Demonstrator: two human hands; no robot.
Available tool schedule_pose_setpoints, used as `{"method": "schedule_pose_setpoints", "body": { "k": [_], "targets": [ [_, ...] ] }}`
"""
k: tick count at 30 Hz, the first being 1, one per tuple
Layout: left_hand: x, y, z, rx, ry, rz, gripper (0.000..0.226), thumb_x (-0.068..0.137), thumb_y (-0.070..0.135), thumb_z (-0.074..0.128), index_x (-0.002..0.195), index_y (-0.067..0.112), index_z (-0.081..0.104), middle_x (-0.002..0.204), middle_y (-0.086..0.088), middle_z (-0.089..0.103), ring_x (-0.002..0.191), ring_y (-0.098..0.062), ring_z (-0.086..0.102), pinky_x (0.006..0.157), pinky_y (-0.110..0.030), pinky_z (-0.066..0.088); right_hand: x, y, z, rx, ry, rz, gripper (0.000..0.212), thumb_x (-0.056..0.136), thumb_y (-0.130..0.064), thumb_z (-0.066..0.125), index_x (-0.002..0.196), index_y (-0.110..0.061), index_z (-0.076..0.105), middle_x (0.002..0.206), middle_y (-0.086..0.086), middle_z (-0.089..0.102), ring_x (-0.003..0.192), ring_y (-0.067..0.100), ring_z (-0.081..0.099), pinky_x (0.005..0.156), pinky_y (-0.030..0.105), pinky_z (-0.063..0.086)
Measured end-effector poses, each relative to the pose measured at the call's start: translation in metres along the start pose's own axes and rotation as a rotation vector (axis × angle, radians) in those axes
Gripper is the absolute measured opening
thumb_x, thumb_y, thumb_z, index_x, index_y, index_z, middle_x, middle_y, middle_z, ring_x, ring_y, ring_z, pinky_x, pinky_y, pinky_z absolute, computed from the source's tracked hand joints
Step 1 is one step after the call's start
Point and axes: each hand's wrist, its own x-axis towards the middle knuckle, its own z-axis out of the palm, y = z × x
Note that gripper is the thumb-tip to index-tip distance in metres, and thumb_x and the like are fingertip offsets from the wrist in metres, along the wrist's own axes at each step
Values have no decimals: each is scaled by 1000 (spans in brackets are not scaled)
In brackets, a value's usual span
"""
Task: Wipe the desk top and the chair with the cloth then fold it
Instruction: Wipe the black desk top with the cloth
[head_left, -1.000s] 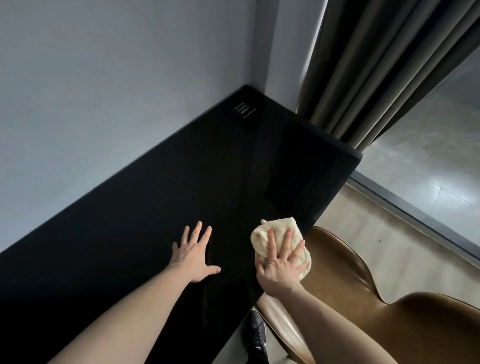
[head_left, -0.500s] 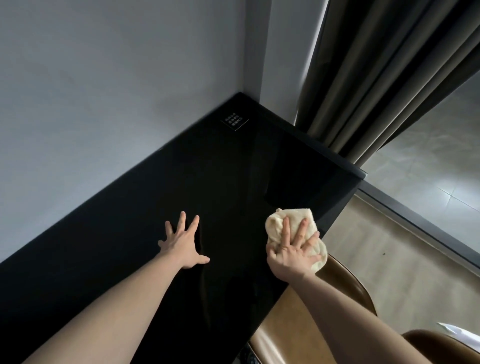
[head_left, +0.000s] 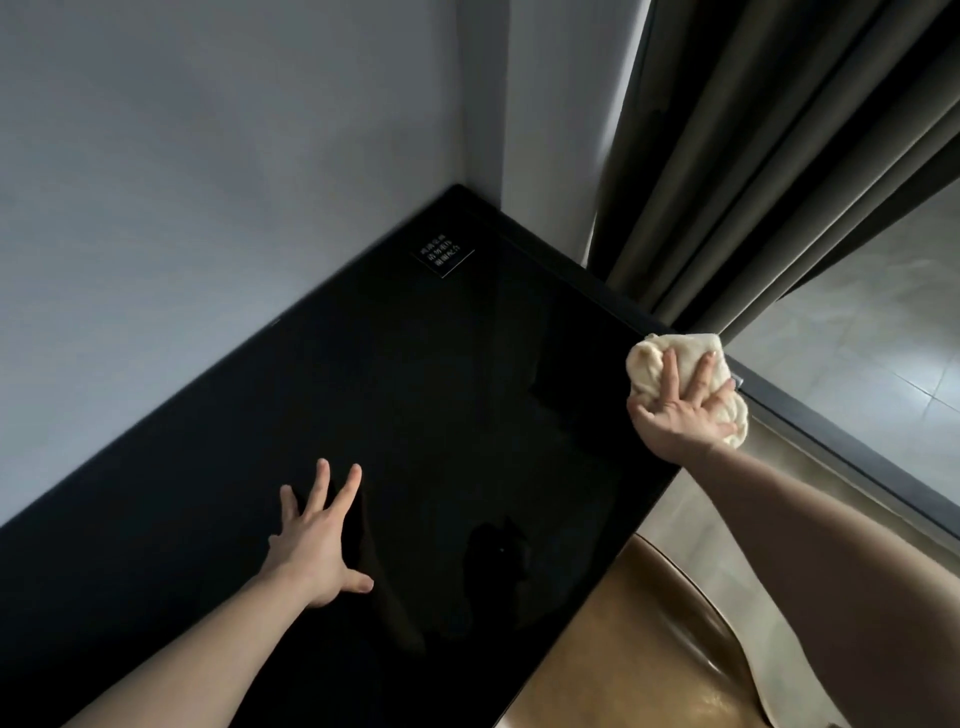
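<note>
The desk-wiping step is judged to be in hand. A cream cloth (head_left: 670, 364), bunched into a wad, is pressed against the black desk (head_left: 415, 415) at its far right corner, just beside the foot of the curtain (head_left: 753, 171). The right hand (head_left: 683, 410) is laid over the cloth with its fingers (head_left: 669, 371) spread and nearly straight, so the cloth is pushed flat rather than clutched; part of the wad overhangs the desk's right edge. The left hand (head_left: 317, 540) is set palm-down on the bare desk, well apart from the cloth and nearer the person, fingers splayed wide and nothing held; it is judged to be used as a brace. A small label (head_left: 441, 253) with pale lettering, too small to be read, is seen on the desk near its far corner by the wall.

The brown chair (head_left: 639, 639) stands just below the desk's right edge and is not touched by either hand, so the chair wipe and the folding are judged not yet begun. For the next move, the cloth would need to be drawn from the corner across the rest of the desk, with pressure kept flat so that the overhanging part is not dragged off the edge. Streaks may show readily on so glossy a surface.
</note>
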Motion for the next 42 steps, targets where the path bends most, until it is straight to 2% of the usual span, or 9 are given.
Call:
{"method": "schedule_pose_setpoints", "body": {
  "k": [8, 15, 17, 21, 26, 31, 36, 39, 42],
  "targets": [
    [3, -2, 0, -16, 15, -3, 148, 72, 41, 96, 156, 54, -25, 162, 12, -46, 158, -40, -24, 122, -68, 29, 8, 10, 4, 7, 28, -37, 84, 99, -62, 39, 164, -50, -13, 167, -3, -44, 154, 44, -35, 121, 77, -4],
    [-3, -6, 0, -45, 89, 28, 146, 70, 45, 97, 163, 49, -15, 168, 13, -36, 160, -39, -20, 122, -65, 34, -52, 0, 51, -8, 14, -94, 81, 104, -62, 37, 167, -44, -10, 168, 3, -42, 154, 49, -34, 121, 77, -2],
    [-10, -8, 1, -53, 105, 51, 138, 74, 49, 93, 165, 44, -10, 172, 11, -29, 161, -37, -17, 123, -63, 32, -78, -5, 72, -11, -3, -116, 81, 104, -62, 37, 167, -43, -10, 167, 4, -43, 153, 49, -34, 121, 79, -1],
    [-43, -28, 32, -89, 191, 131, 105, 93, 54, 73, 169, 35, 3, 176, 7, -16, 163, -29, -12, 128, -55, 26, -139, -16, 119, -36, -49, -179, 81, 104, -62, 34, 165, -43, -16, 163, 4, -49, 149, 49, -41, 116, 84, -4],
    [-101, -73, 83, 9, 127, 229, 91, 102, 50, 62, 169, 35, 2, 175, 6, -19, 163, -25, -11, 132, -47, 15, -235, -36, 185, -63, -110, -251, 83, 105, -60, 32, 165, -41, -21, 157, 4, -57, 143, 51, -48, 113, 85, -12],
    [-170, -158, 123, 31, 64, 175, 89, 103, 42, 63, 169, 34, 4, 175, 6, -19, 163, -25, -10, 132, -44, 12, -351, -67, 259, -97, -175, -300, 83, 106, -58, 30, 163, -36, -27, 151, 6, -63, 139, 51, -52, 110, 85, -14],
    [-225, -254, 160, 29, 60, 46, 96, 101, 40, 65, 169, 35, -2, 175, 3, -20, 164, -30, -5, 130, -45, 22, -435, -83, 318, -163, -233, -351, 85, 105, -60, 30, 163, -36, -27, 150, 8, -63, 135, 52, -55, 113, 86, -6],
    [-241, -298, 181, -2, 75, -15, 104, 99, 46, 69, 168, 37, -7, 174, 5, -24, 163, -31, -8, 127, -51, 30, -448, -84, 325, -183, -261, -362, 84, 106, -60, 30, 164, -36, -26, 150, 7, -63, 136, 53, -54, 112, 85, -12],
    [-243, -310, 192, -69, 83, -26, 106, 98, 43, 72, 168, 38, -8, 172, 8, -29, 163, -29, -13, 126, -55, 32, -446, -86, 323, -197, -267, -349, 84, 106, -59, 30, 165, -34, -25, 149, 8, -64, 136, 55, -53, 109, 85, -14]
  ]
}}
